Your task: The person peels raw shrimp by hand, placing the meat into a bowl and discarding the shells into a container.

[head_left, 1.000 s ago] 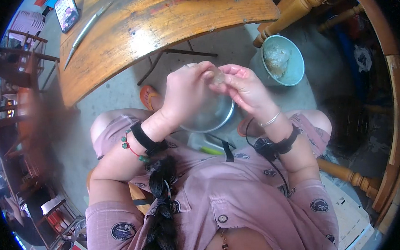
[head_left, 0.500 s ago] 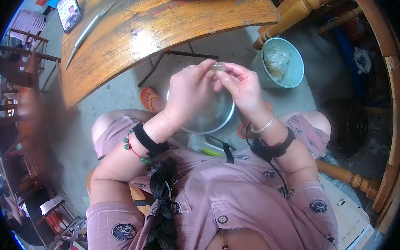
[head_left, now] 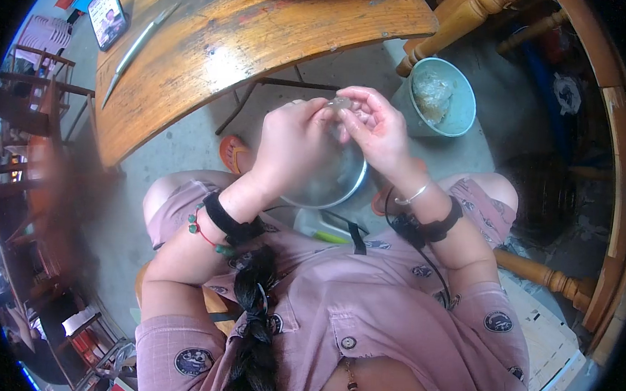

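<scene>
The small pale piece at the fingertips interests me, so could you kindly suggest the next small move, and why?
Perhaps close the right hand more firmly on the small pale piece: that hand's index finger looks arched above it, while the left hand seems to pinch it, with a round bowl showing beneath.

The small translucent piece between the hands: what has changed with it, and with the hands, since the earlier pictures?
The small translucent piece has moved slightly towards the table, the right hand with it. That hand's fingers now look more spread; whether they still grip the piece is unclear. The left hand still holds it. The bowl, bucket and phone stayed in place.
</scene>
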Tool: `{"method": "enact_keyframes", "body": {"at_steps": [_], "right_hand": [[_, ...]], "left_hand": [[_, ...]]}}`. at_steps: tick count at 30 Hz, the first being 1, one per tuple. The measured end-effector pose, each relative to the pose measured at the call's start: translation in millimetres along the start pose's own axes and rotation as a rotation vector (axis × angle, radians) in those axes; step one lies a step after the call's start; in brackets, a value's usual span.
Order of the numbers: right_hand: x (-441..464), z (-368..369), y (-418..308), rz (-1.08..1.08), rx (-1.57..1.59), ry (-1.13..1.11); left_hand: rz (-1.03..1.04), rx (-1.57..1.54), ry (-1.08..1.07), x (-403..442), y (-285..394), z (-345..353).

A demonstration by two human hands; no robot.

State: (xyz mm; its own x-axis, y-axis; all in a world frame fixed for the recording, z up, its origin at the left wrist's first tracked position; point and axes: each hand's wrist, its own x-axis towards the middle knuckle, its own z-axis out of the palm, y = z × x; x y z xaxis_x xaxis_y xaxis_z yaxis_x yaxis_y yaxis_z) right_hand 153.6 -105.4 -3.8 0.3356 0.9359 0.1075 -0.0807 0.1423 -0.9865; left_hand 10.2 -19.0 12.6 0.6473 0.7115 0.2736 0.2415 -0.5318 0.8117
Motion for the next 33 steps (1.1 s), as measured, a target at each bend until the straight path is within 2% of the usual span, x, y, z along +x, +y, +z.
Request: {"method": "enact_keyframes", "body": {"at_steps": [1, 2, 4, 14, 16, 19, 23, 28, 33], "right_hand": [[0.6, -1.5, 0.6, 0.015, -0.005, -0.014], [1.1, -3.4, 1.4, 0.015, -0.005, -0.014], [1.7, -7.1, 2.6, 0.017, -0.008, -0.067], [1.4, -9.8, 1.1, -0.126, -0.123, -0.070], [0.4, -9.3, -2.4, -0.139, -0.152, -0.083], [-0.3, -6.3, -9.4, -0.145, -0.265, -0.120], [-1.9, -5.4, -5.9, -0.108, -0.286, -0.105], [-1.9, -6.8, -7.9, -0.069, -0.196, -0.103], [0.5, -6.5, -10.4, -0.067, -0.226, -0.128]], "left_hand": [[-0.090, -0.112, -0.039, 0.2, -3.9, 0.7], [-0.090, -0.112, -0.039, 0.3, -8.0, 0.8], [-0.316, -0.368, -0.182, 1.6, -9.9, -0.8], [-0.359, -0.422, -0.214, -0.3, -4.9, 1.0], [-0.254, -0.369, -0.185, -0.8, -5.5, 3.4], [-0.222, -0.217, -0.175, -1.0, -5.5, 3.9], [-0.262, -0.234, -0.201, -1.9, -5.4, 5.0], [-0.494, -0.546, -0.286, -2.1, -3.0, -0.2], [-0.560, -0.696, -0.313, 0.8, -10.3, -3.0]]}}
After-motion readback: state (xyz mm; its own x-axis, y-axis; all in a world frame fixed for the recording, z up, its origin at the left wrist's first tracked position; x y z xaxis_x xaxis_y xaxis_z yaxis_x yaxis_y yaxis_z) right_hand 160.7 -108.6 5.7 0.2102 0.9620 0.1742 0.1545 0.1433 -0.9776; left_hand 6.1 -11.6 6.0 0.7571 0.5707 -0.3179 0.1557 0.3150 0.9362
